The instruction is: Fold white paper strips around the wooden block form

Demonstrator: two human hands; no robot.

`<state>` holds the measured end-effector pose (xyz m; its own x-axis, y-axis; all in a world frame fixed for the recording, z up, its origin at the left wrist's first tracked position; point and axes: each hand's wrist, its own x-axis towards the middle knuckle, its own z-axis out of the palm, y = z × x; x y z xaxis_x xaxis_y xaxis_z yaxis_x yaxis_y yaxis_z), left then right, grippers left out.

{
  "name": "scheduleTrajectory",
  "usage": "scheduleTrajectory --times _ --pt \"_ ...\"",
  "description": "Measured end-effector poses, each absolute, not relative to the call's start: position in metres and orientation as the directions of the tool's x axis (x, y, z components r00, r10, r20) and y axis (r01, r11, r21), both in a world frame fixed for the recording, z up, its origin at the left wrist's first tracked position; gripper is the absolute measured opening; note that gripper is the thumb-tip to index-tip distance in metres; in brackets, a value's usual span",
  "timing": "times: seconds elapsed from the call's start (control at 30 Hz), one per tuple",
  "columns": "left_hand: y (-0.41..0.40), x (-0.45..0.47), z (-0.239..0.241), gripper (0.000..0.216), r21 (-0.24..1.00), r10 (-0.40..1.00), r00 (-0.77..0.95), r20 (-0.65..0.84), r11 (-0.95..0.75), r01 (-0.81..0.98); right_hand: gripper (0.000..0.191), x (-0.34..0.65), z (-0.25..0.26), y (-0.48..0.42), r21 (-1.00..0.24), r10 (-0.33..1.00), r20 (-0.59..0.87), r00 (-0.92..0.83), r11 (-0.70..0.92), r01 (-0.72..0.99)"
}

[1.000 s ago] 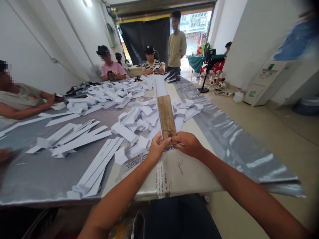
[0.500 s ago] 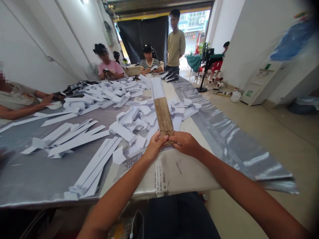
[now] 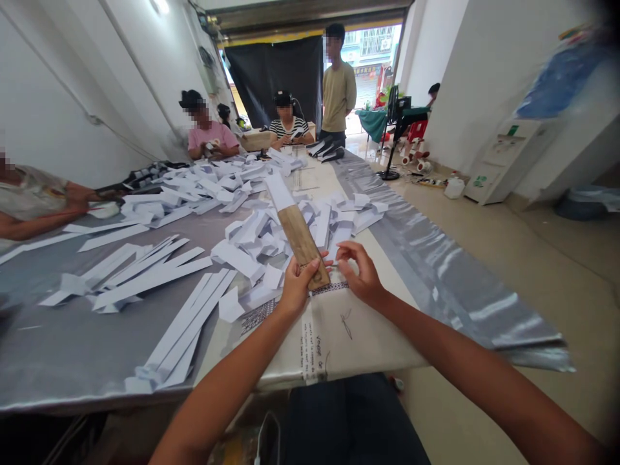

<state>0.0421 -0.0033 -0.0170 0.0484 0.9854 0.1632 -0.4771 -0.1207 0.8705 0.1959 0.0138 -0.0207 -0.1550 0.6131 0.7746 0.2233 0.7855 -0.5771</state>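
My left hand (image 3: pixel 301 283) grips the near end of a flat brown wooden block (image 3: pixel 301 240), thumb on top. A white paper strip (image 3: pixel 279 192) runs on from the block's far end, tilted to the left; how it joins the block I cannot tell. Just right of the block, my right hand (image 3: pixel 359 270) is raised with its fingers apart and nothing in them. Beneath and beyond the block lies a heap of folded white paper pieces (image 3: pixel 252 234).
Long white paper strips (image 3: pixel 186 323) lie at the left on the grey-covered table (image 3: pixel 48 342). A larger paper pile (image 3: pixel 213 184) spreads farther back. Co-workers (image 3: pixel 208 132) sit around the table and one person (image 3: pixel 339 87) stands at its far end. A fan (image 3: pixel 391 129) stands on the floor.
My right hand has let go of the wooden block and moved right, its fingers opening. The block and paper strip have swung to the left in my left hand.
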Motion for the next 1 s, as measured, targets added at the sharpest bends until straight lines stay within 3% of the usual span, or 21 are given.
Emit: scheduleTrajectory --times 0.07,0.3,0.57,0.73,0.9,1.0 --pt "-0.006 0.045 -0.017 0.039 0.854 0.982 0.130 0.138 -0.051 -0.518 0.030 0.195 -0.018 0.013 -0.615 0.651 0.755 -0.085 0.747 0.252" --pt "-0.010 0.046 -0.022 0.040 0.785 0.974 0.224 0.036 0.111 -0.610 0.050 0.190 -0.015 0.004 -0.480 0.526 0.762 -0.379 0.850 0.217" --pt "-0.013 0.049 -0.021 0.049 0.805 0.925 0.381 0.009 0.219 -0.551 0.050 0.197 -0.011 0.007 -0.613 0.645 0.730 -0.229 0.765 0.199" --pt "-0.007 0.034 -0.006 0.055 0.728 0.925 0.381 -0.006 0.265 -0.632 0.040 0.198 -0.014 0.011 -0.347 0.415 0.877 -0.244 0.896 0.276" --pt "-0.003 0.029 -0.003 0.048 0.705 0.915 0.401 -0.044 0.313 -0.636 0.016 0.197 -0.019 0.011 -0.145 0.288 0.905 -0.314 0.901 0.409" --pt "-0.004 0.033 -0.004 0.045 0.726 0.925 0.373 -0.065 0.300 -0.618 0.012 0.197 -0.020 0.011 -0.030 0.216 0.899 -0.382 0.899 0.437"
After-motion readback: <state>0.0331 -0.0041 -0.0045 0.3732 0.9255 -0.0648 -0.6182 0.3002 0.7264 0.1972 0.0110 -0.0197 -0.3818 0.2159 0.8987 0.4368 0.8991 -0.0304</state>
